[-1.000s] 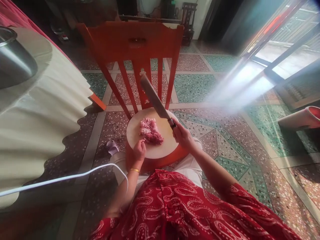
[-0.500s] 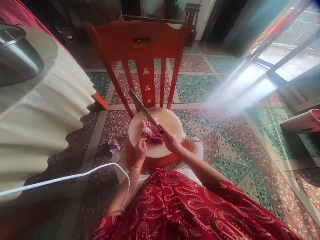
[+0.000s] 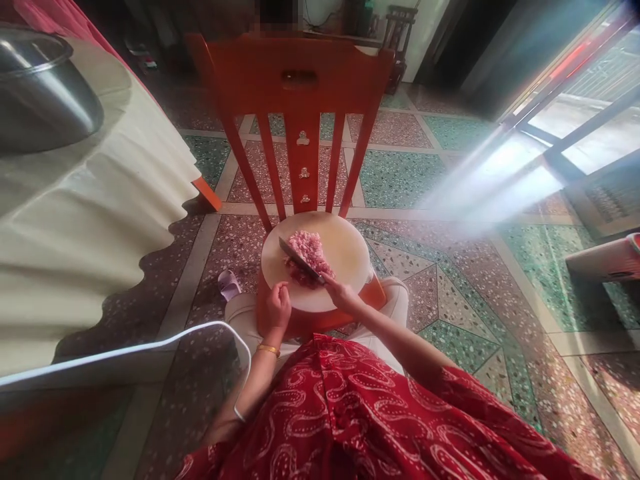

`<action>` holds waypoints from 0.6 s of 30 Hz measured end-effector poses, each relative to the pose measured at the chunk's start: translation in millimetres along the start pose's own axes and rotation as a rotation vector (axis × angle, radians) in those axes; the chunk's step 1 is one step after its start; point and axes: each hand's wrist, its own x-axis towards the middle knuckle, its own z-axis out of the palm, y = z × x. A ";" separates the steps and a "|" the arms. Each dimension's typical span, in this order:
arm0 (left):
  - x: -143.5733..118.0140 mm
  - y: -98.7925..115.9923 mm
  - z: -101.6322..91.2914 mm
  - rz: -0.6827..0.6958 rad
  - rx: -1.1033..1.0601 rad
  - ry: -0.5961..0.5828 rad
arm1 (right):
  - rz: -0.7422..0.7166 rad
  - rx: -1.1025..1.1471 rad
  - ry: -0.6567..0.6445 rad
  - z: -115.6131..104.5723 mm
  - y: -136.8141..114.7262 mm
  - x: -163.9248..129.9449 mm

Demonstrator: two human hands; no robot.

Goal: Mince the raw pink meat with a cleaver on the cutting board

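Note:
A round pale cutting board (image 3: 345,250) lies on the seat of an orange wooden chair (image 3: 300,87) in front of me. A heap of pink minced meat (image 3: 309,250) sits on the board. My right hand (image 3: 340,293) grips the handle of a cleaver (image 3: 299,260), whose blade lies low across the meat, pointing left. My left hand (image 3: 277,307), with a gold bangle at the wrist, rests curled on the near edge of the board beside the meat.
A table with a cream pleated cloth (image 3: 85,220) stands at the left, with a steel pot (image 3: 45,93) on it. A white cable (image 3: 125,350) runs across the terrazzo floor. A small sandal (image 3: 229,283) lies by the chair. Sliding glass door (image 3: 575,113) at the right.
The cleaver was raised high over the chair back, then came down onto the meat. My left hand stayed at the board's edge. The camera shifted slightly.

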 end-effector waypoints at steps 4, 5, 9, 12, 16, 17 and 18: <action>-0.3 3.7 -0.9 -0.074 -0.047 -0.020 | -0.001 -0.013 0.025 -6.3 -6.7 -2.9; -0.3 5.5 -2.2 -0.092 -0.044 -0.024 | -0.038 -0.001 0.055 -7.8 -9.8 -4.1; -1.4 11.3 -7.6 -0.096 -0.053 -0.020 | -0.046 -0.049 0.015 4.5 -6.5 -9.7; -4.3 9.8 -10.4 -0.082 -0.053 0.003 | 0.077 -0.147 -0.105 14.9 3.1 -12.1; -7.5 2.8 -10.3 -0.017 -0.015 -0.032 | -0.012 -0.078 -0.013 3.5 -5.1 -12.7; -8.0 1.0 -9.4 0.030 0.016 -0.046 | -0.050 -0.055 0.022 0.5 -8.3 -12.7; -8.5 -0.8 -8.1 0.084 0.050 -0.062 | -0.074 -0.041 0.047 -0.8 -10.2 -12.5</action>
